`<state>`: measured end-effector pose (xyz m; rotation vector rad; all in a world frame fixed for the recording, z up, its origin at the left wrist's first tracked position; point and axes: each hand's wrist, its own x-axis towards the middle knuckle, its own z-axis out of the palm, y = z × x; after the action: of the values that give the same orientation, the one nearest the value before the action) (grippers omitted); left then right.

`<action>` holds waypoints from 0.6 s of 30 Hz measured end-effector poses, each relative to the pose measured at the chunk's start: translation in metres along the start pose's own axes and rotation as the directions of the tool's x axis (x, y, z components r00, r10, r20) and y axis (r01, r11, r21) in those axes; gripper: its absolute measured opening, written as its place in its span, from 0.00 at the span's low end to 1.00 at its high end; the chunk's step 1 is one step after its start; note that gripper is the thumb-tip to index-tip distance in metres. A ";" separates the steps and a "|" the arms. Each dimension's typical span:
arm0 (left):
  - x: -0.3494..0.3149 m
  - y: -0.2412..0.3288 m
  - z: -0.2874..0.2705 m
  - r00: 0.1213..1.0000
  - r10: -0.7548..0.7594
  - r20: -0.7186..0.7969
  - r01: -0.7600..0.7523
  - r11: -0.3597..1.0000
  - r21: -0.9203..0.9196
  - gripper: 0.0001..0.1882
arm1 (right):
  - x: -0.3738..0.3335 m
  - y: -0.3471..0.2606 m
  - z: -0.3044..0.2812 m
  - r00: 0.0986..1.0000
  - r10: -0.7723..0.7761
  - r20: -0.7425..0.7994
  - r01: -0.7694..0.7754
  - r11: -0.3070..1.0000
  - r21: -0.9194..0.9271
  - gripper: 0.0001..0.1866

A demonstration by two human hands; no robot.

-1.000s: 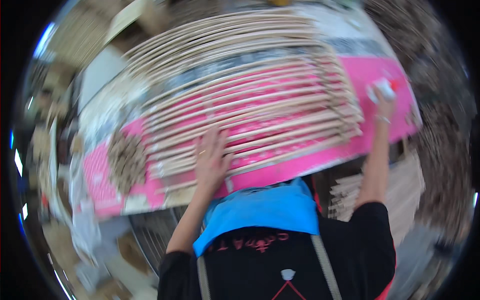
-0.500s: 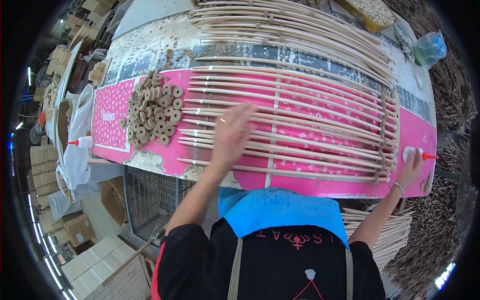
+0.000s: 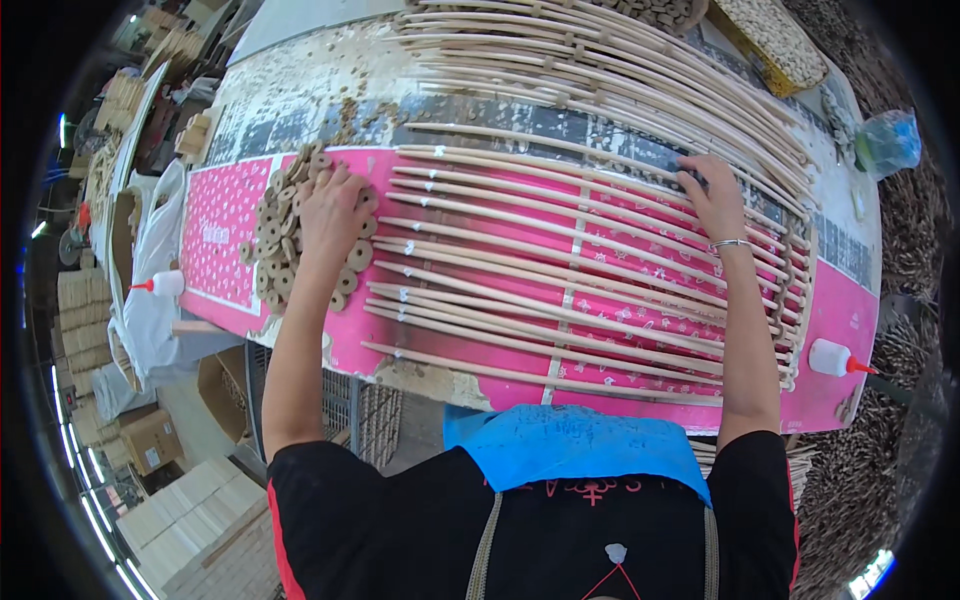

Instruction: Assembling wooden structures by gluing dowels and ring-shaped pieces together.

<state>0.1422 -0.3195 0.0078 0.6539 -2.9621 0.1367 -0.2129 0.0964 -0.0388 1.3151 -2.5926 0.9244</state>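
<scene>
My left hand (image 3: pixel 335 220) rests on the heap of round wooden discs with centre holes (image 3: pixel 278 235), its fingers curled down over the discs at the heap's right side. How many it grips is hidden. My right hand (image 3: pixel 715 200) is over the far part of a row of long thin wooden rods (image 3: pixel 520 255). Its thumb and fingertips close about one rod near the far edge of the pink sheet. White dabs mark several rods near their left ends. Discs sit on the rods near their right ends. A white squeeze bottle with a red nozzle (image 3: pixel 832 357) lies at the right.
A pink patterned sheet (image 3: pixel 215 215) covers the near part of the table. Another set of rods (image 3: pixel 600 60) lies farther back. A second squeeze bottle (image 3: pixel 167 283) is at the left edge. A yellow tray of small pieces (image 3: pixel 770 45) and a plastic bag (image 3: pixel 887 143) stand far right.
My right hand has left the squeeze bottle and moved far and left onto the rods. My left hand has moved from above the rods leftward to the disc heap.
</scene>
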 end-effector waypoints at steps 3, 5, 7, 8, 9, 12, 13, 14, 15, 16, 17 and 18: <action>-0.001 -0.001 -0.004 0.998 -0.003 0.056 0.003 1.000 -0.002 0.16 | 0.007 -0.001 -0.008 0.995 0.021 0.095 -0.020 1.000 -0.009 0.12; 0.005 0.003 -0.005 0.997 0.078 0.001 -0.078 0.997 -0.023 0.14 | 0.008 0.003 -0.012 0.995 0.004 0.100 -0.008 0.999 0.045 0.10; 0.008 0.005 -0.006 0.997 0.056 -0.048 -0.058 0.997 -0.040 0.14 | 0.012 0.001 -0.015 0.992 -0.039 0.121 0.030 0.997 0.070 0.09; 0.015 0.008 -0.005 0.994 0.034 -0.101 -0.040 0.997 -0.062 0.13 | 0.014 0.007 -0.014 0.988 -0.019 0.152 0.008 0.998 0.070 0.08; 0.015 0.012 -0.006 0.986 0.030 -0.164 -0.040 0.998 -0.058 0.15 | 0.006 0.013 -0.004 0.991 -0.028 0.130 0.013 0.994 0.110 0.08; 0.032 0.010 0.005 0.962 -0.128 -0.242 0.025 0.922 -0.385 0.15 | 0.003 -0.010 -0.001 0.998 0.032 0.056 -0.040 0.990 0.138 0.07; 0.037 0.007 0.009 0.947 -0.258 -0.190 0.071 0.749 -0.659 0.15 | 0.002 -0.020 -0.002 0.992 0.122 0.034 -0.126 0.966 0.225 0.06; 0.042 0.002 0.010 0.923 -0.370 -0.105 0.102 0.499 -0.861 0.16 | 0.001 -0.023 -0.006 0.994 0.108 0.019 -0.109 0.958 0.264 0.06; 0.050 -0.001 0.015 0.902 -0.431 -0.029 0.094 0.261 -0.961 0.18 | 0.001 -0.025 -0.012 0.996 0.089 0.005 -0.087 0.964 0.251 0.06; 0.057 0.000 0.017 0.895 -0.443 0.052 0.090 0.065 -0.994 0.18 | 0.002 -0.027 -0.018 0.998 0.062 -0.013 -0.057 0.969 0.242 0.06; 0.066 0.003 0.016 0.890 -0.440 0.118 0.067 -0.129 -0.989 0.19 | 0.001 -0.032 -0.024 0.998 0.058 -0.039 -0.046 0.963 0.267 0.05; 0.079 0.016 0.017 0.879 -0.430 0.205 0.095 -0.264 -0.960 0.20 | 0.000 -0.029 -0.025 0.997 0.065 -0.045 -0.050 0.957 0.285 0.05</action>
<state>0.0631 -0.3395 -0.0008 0.7850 -1.4842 -1.8607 -0.1956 0.0975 -0.0045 1.2569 -2.5408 1.3653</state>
